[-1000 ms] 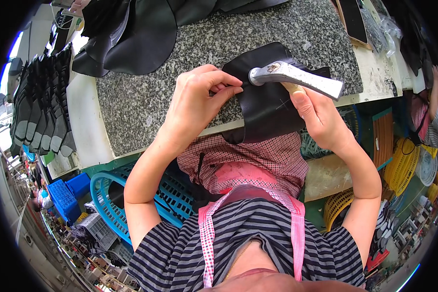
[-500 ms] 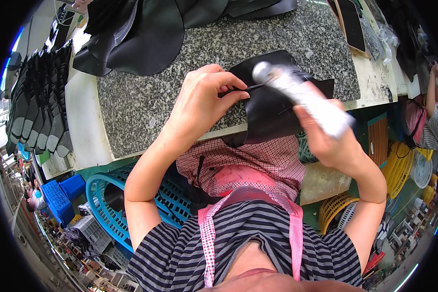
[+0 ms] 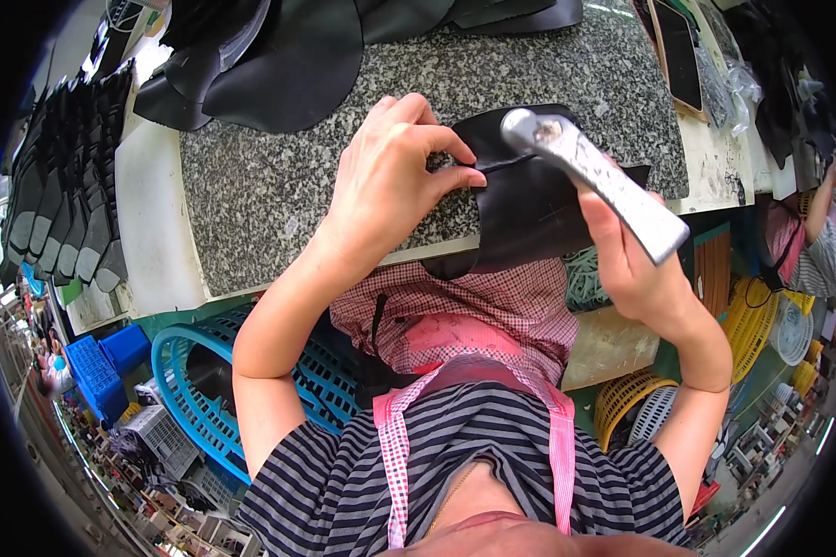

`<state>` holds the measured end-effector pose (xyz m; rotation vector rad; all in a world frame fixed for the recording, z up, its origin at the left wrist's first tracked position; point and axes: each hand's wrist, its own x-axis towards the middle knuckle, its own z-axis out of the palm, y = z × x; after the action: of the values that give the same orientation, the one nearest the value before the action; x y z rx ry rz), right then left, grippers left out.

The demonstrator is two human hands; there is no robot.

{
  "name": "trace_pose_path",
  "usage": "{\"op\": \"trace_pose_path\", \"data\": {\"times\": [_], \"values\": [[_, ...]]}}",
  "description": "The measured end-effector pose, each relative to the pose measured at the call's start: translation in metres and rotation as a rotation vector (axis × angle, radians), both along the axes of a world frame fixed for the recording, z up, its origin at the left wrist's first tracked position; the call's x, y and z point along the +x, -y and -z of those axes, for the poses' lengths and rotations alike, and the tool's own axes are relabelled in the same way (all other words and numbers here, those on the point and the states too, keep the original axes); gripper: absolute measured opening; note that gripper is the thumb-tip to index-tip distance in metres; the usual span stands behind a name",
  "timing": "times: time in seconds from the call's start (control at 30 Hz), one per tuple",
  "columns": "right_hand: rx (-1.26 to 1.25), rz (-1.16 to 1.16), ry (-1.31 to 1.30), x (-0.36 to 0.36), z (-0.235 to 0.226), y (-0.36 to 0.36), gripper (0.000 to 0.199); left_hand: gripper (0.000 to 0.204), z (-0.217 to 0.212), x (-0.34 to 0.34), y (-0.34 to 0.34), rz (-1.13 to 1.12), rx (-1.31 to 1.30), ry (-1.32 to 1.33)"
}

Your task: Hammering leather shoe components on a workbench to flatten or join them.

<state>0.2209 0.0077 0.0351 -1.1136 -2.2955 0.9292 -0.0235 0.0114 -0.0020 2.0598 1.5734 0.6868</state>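
My left hand (image 3: 387, 181) pinches the left edge of a black rubbery sheet piece (image 3: 529, 209) that lies on the speckled granite slab (image 3: 279, 195) and hangs over its near edge. My right hand (image 3: 627, 255) grips the handle of a worn metal hammer (image 3: 593, 176). The hammer is raised, its head up over the top of the black piece. The fingers of my left hand press the fold of the piece against the stone.
More black sheet pieces (image 3: 288, 46) lie piled at the slab's far side. A row of black and grey shaped parts (image 3: 60, 195) stands at the left. A blue plastic basket (image 3: 200, 371) sits under the bench, yellow baskets (image 3: 771, 316) at right. Another person's arm (image 3: 822, 209) is at far right.
The hammer has swung from lying flat over the black piece to being lifted, head tilted up and toward me. My left hand keeps its pinch on the piece's edge.
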Motion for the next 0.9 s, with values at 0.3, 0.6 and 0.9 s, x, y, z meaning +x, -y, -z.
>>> {"op": "trace_pose_path", "data": {"times": [0.3, 0.6, 0.9], "values": [[-0.157, -0.015, 0.044, -0.002, 0.009, 0.008, 0.011, 0.057, 0.012, 0.005, 0.013, 0.097, 0.174, 0.025], [-0.260, -0.005, 0.064, 0.000, 0.008, 0.005, 0.009, 0.069, 0.008, 0.016, 0.018, 0.039, 0.111, -0.061], [-0.289, 0.027, 0.015, 0.009, 0.005, 0.016, 0.007, 0.071, 0.009, 0.013, 0.016, 0.020, 0.133, -0.006]]}}
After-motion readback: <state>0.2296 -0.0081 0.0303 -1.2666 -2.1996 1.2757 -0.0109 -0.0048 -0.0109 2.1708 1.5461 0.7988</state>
